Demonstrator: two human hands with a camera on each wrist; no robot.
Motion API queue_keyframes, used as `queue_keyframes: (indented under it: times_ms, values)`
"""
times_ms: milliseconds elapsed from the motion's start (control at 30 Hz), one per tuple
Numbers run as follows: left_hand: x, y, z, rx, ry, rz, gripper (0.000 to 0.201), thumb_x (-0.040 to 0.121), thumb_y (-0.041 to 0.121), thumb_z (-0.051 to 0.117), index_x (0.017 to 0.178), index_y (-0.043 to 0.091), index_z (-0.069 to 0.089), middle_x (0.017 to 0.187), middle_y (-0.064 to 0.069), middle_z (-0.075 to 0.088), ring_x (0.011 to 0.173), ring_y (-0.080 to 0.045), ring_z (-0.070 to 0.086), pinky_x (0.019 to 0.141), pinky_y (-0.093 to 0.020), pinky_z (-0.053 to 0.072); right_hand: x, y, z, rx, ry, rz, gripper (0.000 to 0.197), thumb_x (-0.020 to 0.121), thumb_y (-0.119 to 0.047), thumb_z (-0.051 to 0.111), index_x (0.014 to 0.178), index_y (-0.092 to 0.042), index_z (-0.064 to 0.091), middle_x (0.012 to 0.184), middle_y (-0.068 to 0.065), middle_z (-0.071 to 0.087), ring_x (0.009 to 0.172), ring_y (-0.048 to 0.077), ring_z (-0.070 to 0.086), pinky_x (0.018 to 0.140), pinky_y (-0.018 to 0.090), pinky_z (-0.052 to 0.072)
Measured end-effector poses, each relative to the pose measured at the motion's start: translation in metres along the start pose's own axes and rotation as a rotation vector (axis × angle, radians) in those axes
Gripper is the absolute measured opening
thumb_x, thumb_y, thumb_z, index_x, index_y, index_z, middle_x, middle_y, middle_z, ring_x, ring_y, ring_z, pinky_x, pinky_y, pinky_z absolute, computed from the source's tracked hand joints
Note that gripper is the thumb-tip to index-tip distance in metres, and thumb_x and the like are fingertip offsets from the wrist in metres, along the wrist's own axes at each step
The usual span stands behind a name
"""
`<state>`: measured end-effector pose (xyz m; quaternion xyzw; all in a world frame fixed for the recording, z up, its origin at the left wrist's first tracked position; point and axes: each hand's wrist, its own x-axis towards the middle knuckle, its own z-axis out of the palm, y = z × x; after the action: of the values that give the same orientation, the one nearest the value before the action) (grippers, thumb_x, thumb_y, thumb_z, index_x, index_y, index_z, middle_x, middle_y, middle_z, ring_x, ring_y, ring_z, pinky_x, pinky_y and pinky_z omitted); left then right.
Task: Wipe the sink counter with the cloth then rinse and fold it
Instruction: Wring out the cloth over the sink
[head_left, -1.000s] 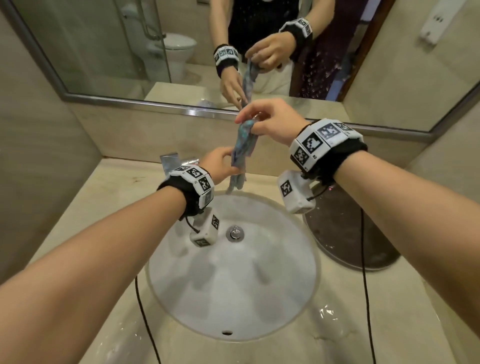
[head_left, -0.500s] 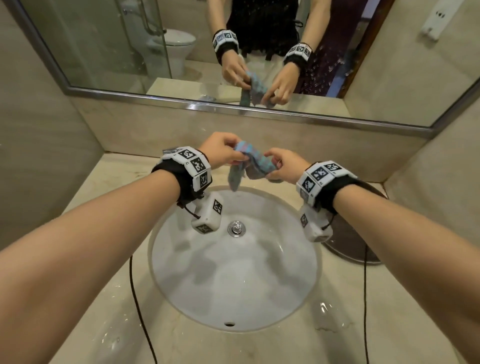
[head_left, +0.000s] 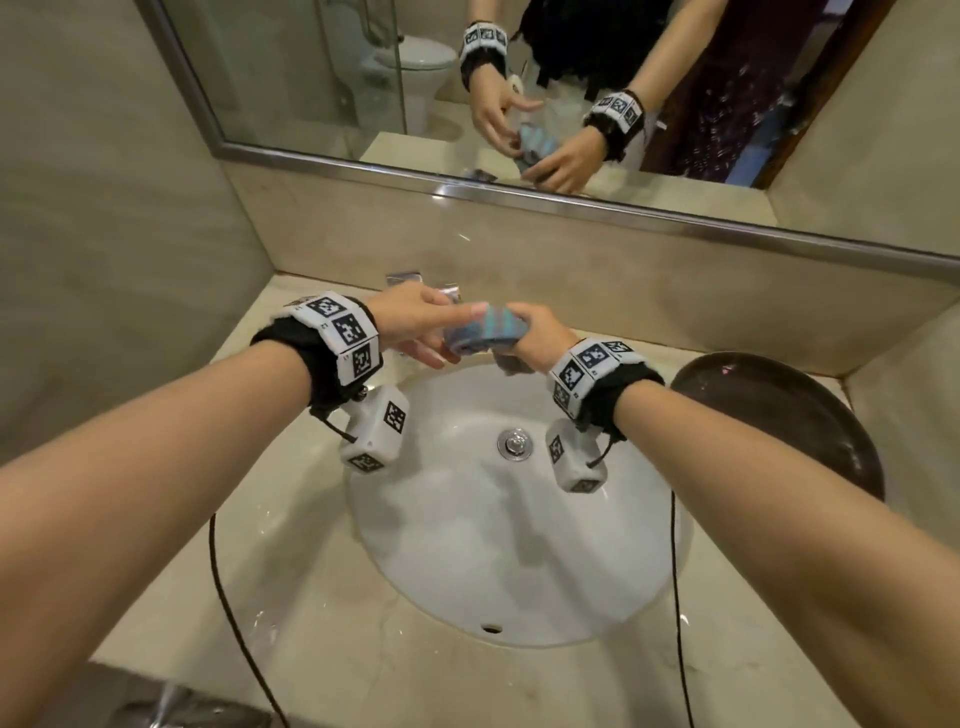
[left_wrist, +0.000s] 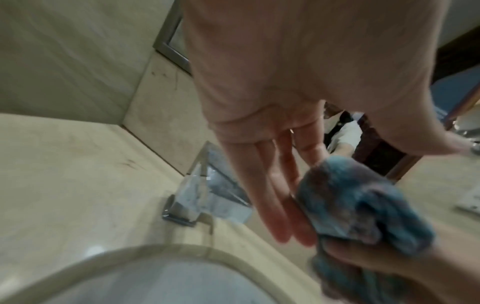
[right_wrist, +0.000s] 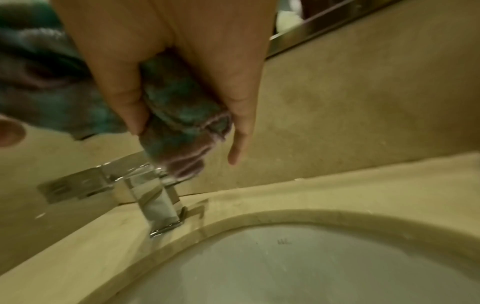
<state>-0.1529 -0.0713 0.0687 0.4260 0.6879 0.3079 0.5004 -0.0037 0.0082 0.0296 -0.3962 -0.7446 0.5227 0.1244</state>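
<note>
1. Holding the cloth (head_left: 485, 332) in both hands, we have it bunched above the back rim of the sink (head_left: 514, 545), just in front of the tap (head_left: 415, 285).
2. Our right hand (head_left: 535, 332) grips one end: in the right wrist view the fingers (right_wrist: 124, 92) curl round the blue-grey wad, and a tail of it hangs below them.
3. Our left hand (head_left: 421, 325) meets the other end; in the left wrist view its fingers (left_wrist: 280, 195) lie nearly straight against the cloth, with the thumb on top in the head view.
4. Both hands are close together, joined by the cloth.
5. We note the beige counter (head_left: 291, 587) around the sink and a dark round dish (head_left: 789, 415) to the right.
6. We see the same grip reflected in the mirror (head_left: 311, 78).
</note>
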Motion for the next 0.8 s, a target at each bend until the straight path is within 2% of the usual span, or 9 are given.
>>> queue_keyframes:
  times_ms: [100, 167, 233, 267, 333, 467, 567, 667, 800]
  values:
    - [-0.001, -0.019, -0.003, 0.002, 0.032, -0.087, 0.042, 0.080, 0.040, 0.066, 0.102, 0.005, 0.064, 0.085, -0.006, 0.066, 0.072, -0.013, 0.065, 0.064, -0.026, 0.058, 0.007, -0.019, 0.011, -0.268, -0.085, -0.118, 0.015, 0.086, -0.007, 0.060, 0.081, -0.021, 0.056, 0.066, 0.002, 0.053, 0.052, 0.018, 0.046, 0.045, 0.024, 0.040]
    - [-0.002, -0.023, -0.002, -0.058, 0.019, -0.105, 0.033, 0.079, 0.028, 0.070, 0.100, 0.004, 0.062, 0.083, -0.006, 0.065, 0.070, -0.012, 0.064, 0.062, -0.023, 0.058, 0.009, -0.033, 0.014, -0.507, -0.095, -0.219, 0.010, 0.086, -0.012, 0.062, 0.096, -0.013, 0.063, 0.091, 0.009, 0.060, 0.075, 0.024, 0.055, 0.058, 0.019, 0.045]
    - [-0.001, -0.020, -0.003, -0.144, 0.008, -0.106, 0.018, 0.079, 0.014, 0.070, 0.089, 0.006, 0.056, 0.075, -0.006, 0.065, 0.058, -0.009, 0.066, 0.056, -0.020, 0.057, 0.012, -0.037, 0.013, -0.778, -0.040, -0.292, 0.030, 0.087, -0.018, 0.061, 0.113, -0.004, 0.058, 0.113, 0.017, 0.052, 0.101, 0.031, 0.053, 0.083, 0.030, 0.045]
    - [-0.001, -0.018, -0.003, -0.164, 0.003, -0.092, 0.017, 0.079, 0.009, 0.069, 0.082, 0.009, 0.052, 0.067, -0.003, 0.065, 0.053, -0.008, 0.064, 0.051, -0.018, 0.055, 0.012, -0.039, 0.011, -0.855, -0.034, -0.305, 0.032, 0.087, -0.019, 0.059, 0.116, -0.005, 0.055, 0.117, 0.017, 0.048, 0.106, 0.032, 0.051, 0.088, 0.035, 0.045]
    - [0.001, -0.014, -0.003, -0.119, -0.042, -0.051, 0.019, 0.079, 0.007, 0.069, 0.076, 0.014, 0.052, 0.058, 0.003, 0.064, 0.052, -0.007, 0.057, 0.045, -0.015, 0.046, 0.011, -0.039, 0.007, -0.998, -0.044, -0.341, 0.033, 0.089, -0.019, 0.057, 0.119, -0.008, 0.049, 0.118, 0.015, 0.049, 0.106, 0.031, 0.053, 0.082, 0.037, 0.046]
    - [0.007, -0.008, 0.006, 0.186, -0.154, -0.024, 0.017, 0.080, 0.016, 0.069, 0.092, 0.011, 0.059, 0.065, 0.002, 0.061, 0.053, -0.005, 0.050, 0.044, -0.013, 0.040, 0.004, -0.042, -0.002, -1.224, -0.081, -0.347, 0.031, 0.091, -0.023, 0.052, 0.121, -0.015, 0.047, 0.108, 0.010, 0.065, 0.097, 0.031, 0.062, 0.067, 0.031, 0.039]
    - [0.016, -0.004, 0.017, 0.618, -0.128, 0.046, 0.020, 0.082, 0.023, 0.066, 0.095, 0.010, 0.057, 0.076, -0.003, 0.057, 0.069, -0.018, 0.054, 0.059, -0.026, 0.047, -0.001, -0.039, -0.002, -1.295, -0.129, -0.271, 0.024, 0.090, -0.021, 0.050, 0.112, -0.014, 0.057, 0.106, 0.011, 0.066, 0.097, 0.031, 0.063, 0.069, 0.030, 0.038]
    - [0.021, -0.006, 0.030, 0.927, -0.089, 0.103, 0.013, 0.085, 0.020, 0.057, 0.086, 0.007, 0.056, 0.084, -0.010, 0.055, 0.077, -0.023, 0.052, 0.068, -0.031, 0.043, -0.002, -0.029, 0.002, -1.258, -0.142, -0.158, 0.022, 0.090, -0.023, 0.050, 0.104, -0.011, 0.062, 0.102, 0.011, 0.067, 0.083, 0.028, 0.059, 0.067, 0.028, 0.038]
    - [0.023, -0.009, 0.045, 1.182, 0.023, 0.112, 0.033, 0.092, 0.031, 0.048, 0.112, 0.005, 0.055, 0.108, -0.013, 0.062, 0.100, -0.030, 0.059, 0.082, -0.034, 0.044, 0.000, -0.016, 0.006, -1.225, -0.122, -0.061, 0.022, 0.090, -0.020, 0.048, 0.101, -0.012, 0.064, 0.104, 0.007, 0.068, 0.085, 0.027, 0.061, 0.067, 0.027, 0.041]
